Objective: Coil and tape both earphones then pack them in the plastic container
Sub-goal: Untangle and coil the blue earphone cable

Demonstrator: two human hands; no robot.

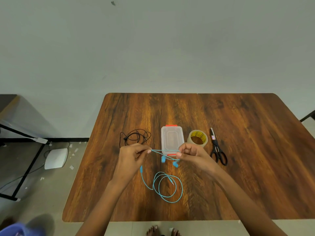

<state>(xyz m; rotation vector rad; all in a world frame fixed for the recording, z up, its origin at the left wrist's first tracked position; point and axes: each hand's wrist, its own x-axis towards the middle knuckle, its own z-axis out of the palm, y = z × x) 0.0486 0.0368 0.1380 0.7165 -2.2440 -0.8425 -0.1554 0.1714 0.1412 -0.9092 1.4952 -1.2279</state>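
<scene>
Blue cord: nearest the front edge of the bench, lying in loose loops near the middle; thin, light and limp, so in all likelihood it will sag and spring out of any coil not pinned down.
Left hand: grip pinched on the far end of a short doubled span of blue cord, fingers curled.
Right hand: grip pinched on the other end of that span, just by the buds, which dangle below it.
Where to hold: best taken at the strand near the buds, with the slack fed in loop by loop; the plug end lies free inside the loops.
Black earphones: loose tangle toward the back-left, untouched, equally limp.
Box: clear, lid on, centre of the bench, behind the hands.
Tape: just right of the box; likely sticky and fiddly to start.
Scissors: right of the tape, apart.
</scene>
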